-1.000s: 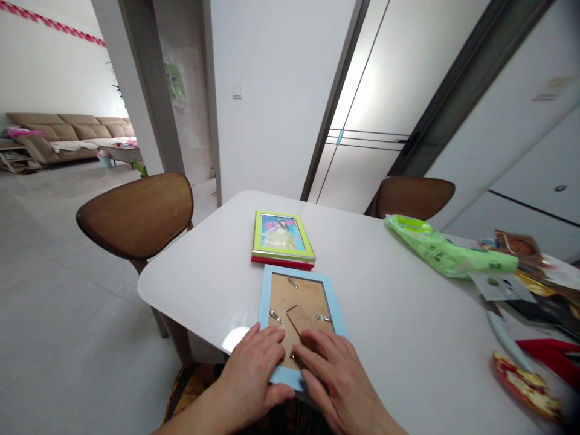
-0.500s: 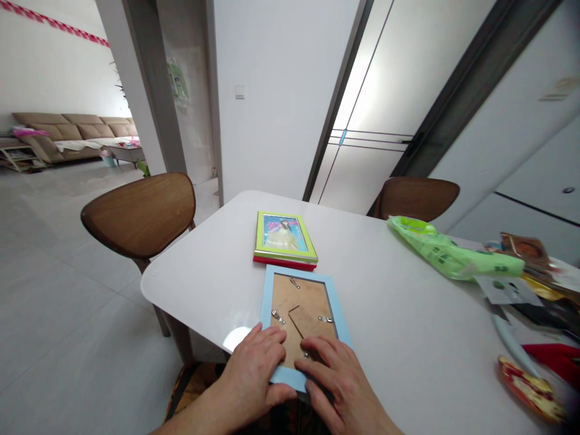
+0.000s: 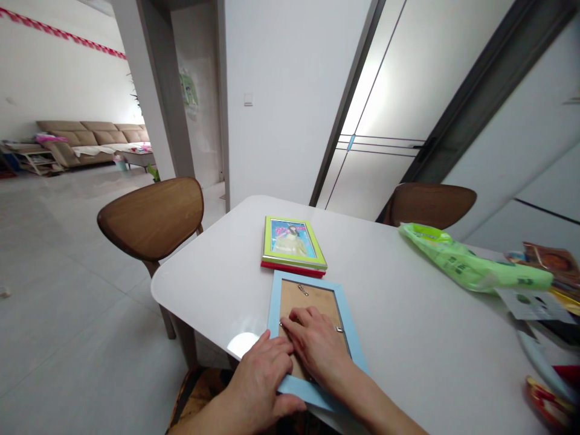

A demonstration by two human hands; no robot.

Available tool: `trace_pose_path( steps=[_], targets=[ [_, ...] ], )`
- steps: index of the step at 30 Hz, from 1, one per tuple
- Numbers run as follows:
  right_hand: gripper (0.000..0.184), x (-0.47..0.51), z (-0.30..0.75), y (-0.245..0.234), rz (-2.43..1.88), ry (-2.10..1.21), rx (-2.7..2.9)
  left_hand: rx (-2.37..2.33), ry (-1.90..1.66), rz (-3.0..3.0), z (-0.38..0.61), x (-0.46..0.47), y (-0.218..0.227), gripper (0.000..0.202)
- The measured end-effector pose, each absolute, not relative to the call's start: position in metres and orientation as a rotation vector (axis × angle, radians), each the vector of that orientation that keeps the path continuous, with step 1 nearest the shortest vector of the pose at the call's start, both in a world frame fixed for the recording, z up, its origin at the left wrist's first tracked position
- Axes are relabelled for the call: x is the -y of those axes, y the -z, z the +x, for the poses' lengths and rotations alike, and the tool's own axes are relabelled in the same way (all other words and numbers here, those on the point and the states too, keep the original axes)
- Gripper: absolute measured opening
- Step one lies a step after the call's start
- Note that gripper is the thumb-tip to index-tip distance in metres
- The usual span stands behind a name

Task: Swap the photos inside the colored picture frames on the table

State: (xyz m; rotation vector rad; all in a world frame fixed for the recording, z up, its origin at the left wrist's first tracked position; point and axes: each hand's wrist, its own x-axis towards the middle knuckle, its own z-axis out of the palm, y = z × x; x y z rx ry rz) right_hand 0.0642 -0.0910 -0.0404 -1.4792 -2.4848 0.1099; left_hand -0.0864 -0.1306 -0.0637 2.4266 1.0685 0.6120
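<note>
A light blue picture frame (image 3: 352, 326) lies face down on the table, its brown backing board (image 3: 321, 297) showing. My left hand (image 3: 263, 377) grips the frame's near left corner, thumb along the front edge. Across the board reaches my right hand (image 3: 317, 341), its bent fingers pressed at the metal clip (image 3: 281, 324) on the left side. Another clip (image 3: 339, 329) shows at the right edge, and a metal hanger (image 3: 303, 290) near the far edge. My right hand covers the middle of the board.
Beyond the blue frame, a green picture frame (image 3: 321, 257) with a figure in a pale dress rests on a red one (image 3: 290, 269). A green plastic bag (image 3: 480, 266) and assorted items lie at right. Wooden chairs (image 3: 154, 217) stand around the white table (image 3: 408, 338).
My right hand has moved from the near clip to the left clip, now covering the thin bent rod on the board. My left hand keeps its hold. The view has shifted slightly.
</note>
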Motion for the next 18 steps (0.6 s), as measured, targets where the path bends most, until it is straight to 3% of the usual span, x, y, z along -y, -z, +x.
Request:
trace_pose_path(
  steps=[11, 18],
  targets=[
    [0.019, 0.084, 0.06, 0.039, -1.456, -0.19, 2.41, -1.074, -0.649, 2.403, -0.086, 0.131, 0.063, 0.035],
    [0.022, 0.041, 0.085, 0.043, -1.778, -0.114, 2.115, -1.106, -0.587, 2.4, -0.086, 0.135, 0.06, 0.038]
  ],
)
